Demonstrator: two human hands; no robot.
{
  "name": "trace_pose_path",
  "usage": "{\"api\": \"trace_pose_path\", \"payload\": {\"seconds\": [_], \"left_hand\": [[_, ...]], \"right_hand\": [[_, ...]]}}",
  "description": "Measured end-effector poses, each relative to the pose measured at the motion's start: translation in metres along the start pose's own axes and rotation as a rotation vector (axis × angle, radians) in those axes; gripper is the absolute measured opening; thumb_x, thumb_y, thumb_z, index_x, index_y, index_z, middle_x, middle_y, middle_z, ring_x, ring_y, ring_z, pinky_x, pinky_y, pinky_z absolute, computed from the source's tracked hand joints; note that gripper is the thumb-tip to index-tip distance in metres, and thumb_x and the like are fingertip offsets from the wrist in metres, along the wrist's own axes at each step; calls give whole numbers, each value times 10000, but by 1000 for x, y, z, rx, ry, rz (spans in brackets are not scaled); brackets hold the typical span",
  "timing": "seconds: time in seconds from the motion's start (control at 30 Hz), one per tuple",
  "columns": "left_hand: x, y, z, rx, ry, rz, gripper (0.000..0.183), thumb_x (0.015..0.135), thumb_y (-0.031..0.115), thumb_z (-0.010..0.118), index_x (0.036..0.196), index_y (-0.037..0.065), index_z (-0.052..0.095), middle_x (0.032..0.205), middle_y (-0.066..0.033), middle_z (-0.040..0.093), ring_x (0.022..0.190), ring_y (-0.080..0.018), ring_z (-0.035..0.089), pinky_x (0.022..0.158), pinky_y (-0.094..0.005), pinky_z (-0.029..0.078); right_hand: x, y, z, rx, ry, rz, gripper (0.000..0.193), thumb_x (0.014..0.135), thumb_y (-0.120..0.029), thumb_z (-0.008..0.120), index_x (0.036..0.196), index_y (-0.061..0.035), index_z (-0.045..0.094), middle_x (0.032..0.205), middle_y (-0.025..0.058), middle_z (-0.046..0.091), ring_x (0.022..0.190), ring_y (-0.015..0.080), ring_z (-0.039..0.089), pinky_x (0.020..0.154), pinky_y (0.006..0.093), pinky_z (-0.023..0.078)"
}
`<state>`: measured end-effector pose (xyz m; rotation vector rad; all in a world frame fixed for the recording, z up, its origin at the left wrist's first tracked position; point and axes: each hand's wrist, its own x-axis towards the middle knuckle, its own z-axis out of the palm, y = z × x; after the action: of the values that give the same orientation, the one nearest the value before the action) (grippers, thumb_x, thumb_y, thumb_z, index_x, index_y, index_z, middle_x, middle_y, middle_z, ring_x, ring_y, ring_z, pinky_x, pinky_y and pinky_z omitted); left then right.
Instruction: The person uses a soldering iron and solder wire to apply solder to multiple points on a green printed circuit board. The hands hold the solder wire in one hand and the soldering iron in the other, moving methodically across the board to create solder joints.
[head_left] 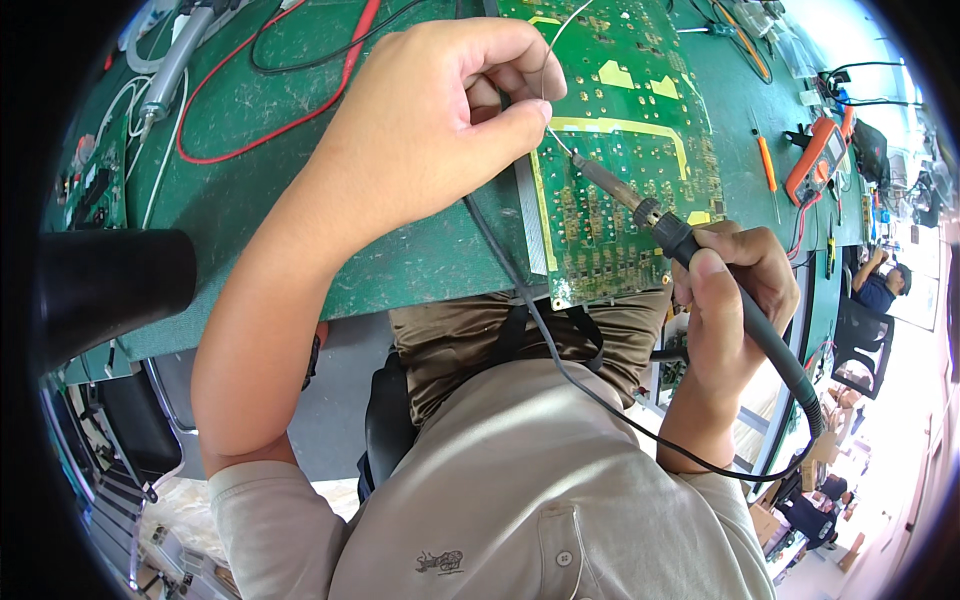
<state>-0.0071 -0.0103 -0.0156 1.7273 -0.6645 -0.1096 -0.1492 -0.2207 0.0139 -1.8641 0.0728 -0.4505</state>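
A large green circuit board point(640, 150) with yellow-edged areas and rows of small parts lies on the green bench top. My right hand point(735, 285) is wrapped round the dark handle of a soldering iron point(655, 218), whose tip points up and left at the board. Between thumb and fingers, my left hand point(480, 90) pinches a thin length of solder wire point(560, 141). The wire's lower end meets the iron's tip just above the board; whether either touches it, I cannot tell. From the handle, the iron's black cable point(600, 395) loops across my lap and up the bench.
An orange multimeter point(818, 160) and an orange screwdriver point(766, 160) lie to the right. Red test lead point(225, 155) curls at the left, near a grey pen-shaped tool point(165, 95). A black tube point(120, 280) juts in at the left. Other people sit far right.
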Motion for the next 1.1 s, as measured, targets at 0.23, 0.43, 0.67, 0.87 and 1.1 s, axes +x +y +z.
{"api": "trace_pose_path", "payload": {"seconds": [0.23, 0.43, 0.67, 0.87, 1.1], "left_hand": [[0, 0, 2, 14, 22, 27, 129, 785, 47, 678, 902, -3, 661, 730, -54, 653, 618, -83, 598, 578, -235, 477], [-1, 2, 1, 53, -26, -10, 129, 790, 46, 682, 913, 7, 676, 720, -48, 655, 593, -75, 580, 566, -235, 466], [-1, 2, 2, 37, -53, -31, 122, 796, 41, 683, 911, -1, 677, 727, -48, 660, 598, -66, 578, 565, -230, 461], [2, 2, -13, -123, -37, 10, 93, 832, 42, 672, 907, -12, 672, 770, -6, 660, 670, -36, 576, 610, -207, 463], [8, 0, -28, -49, -71, -3, 154, 932, 88, 616, 1026, -25, 662, 921, -40, 676, 869, -74, 620, 759, -204, 476]], "right_hand": [[-2, -3, 2, -10, 4, -7, 170, 838, -94, 703, 843, 47, 608, 702, 48, 591, 600, 57, 467, 543, 215, 323], [0, -5, 2, -15, -11, -18, 141, 829, -64, 689, 838, 51, 607, 701, 51, 595, 595, 58, 479, 532, 215, 326], [-1, -7, 2, -28, -2, -5, 151, 832, -68, 698, 842, 53, 609, 710, 56, 601, 591, 56, 485, 529, 212, 339], [-1, -6, 2, -33, -15, -16, 157, 831, -79, 706, 842, 49, 615, 712, 49, 605, 590, 54, 488, 528, 211, 343], [1, -5, 1, -47, -12, -29, 149, 826, -72, 701, 837, 50, 617, 723, 54, 617, 594, 59, 505, 533, 206, 354]]}}
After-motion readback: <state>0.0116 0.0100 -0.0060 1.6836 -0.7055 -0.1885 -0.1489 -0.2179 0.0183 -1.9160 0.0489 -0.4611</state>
